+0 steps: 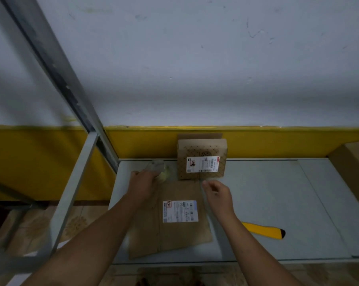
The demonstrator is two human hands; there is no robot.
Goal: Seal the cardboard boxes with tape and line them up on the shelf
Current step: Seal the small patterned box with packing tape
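The left hand [142,183] was curled around a tape roll [158,169] of clear tape, holding it just above the far left corner of the near cardboard box [174,238]. The roll was blurred, so no loose end of tape could be made out. The right hand [218,196] hovered over the far right corner of the same box, with its fingers bent and the thumb and forefinger drawn close together. I could not tell whether they pinched a strip of tape or nothing at all.

The near cardboard box lay flat on the grey shelf [277,193] between the two forearms. A white shipping label [180,211] faced up on its top, and a seam ran down its length left of the label.

Just beyond it stood a second cardboard box [202,149], printed with a lattice pattern. It was set against the wall and carried a white label [203,164] on its front face. A third cardboard box [354,168] sat at the right end of the shelf, cut off by the frame edge.

A yellow utility knife [263,230] with a black tip lay on the shelf to the right of the right forearm, apart from the boxes.

A grey metal upright [61,79] of the shelf frame rose at the left. Behind the shelf, a yellow wall band [277,141] ran below the pale wall.
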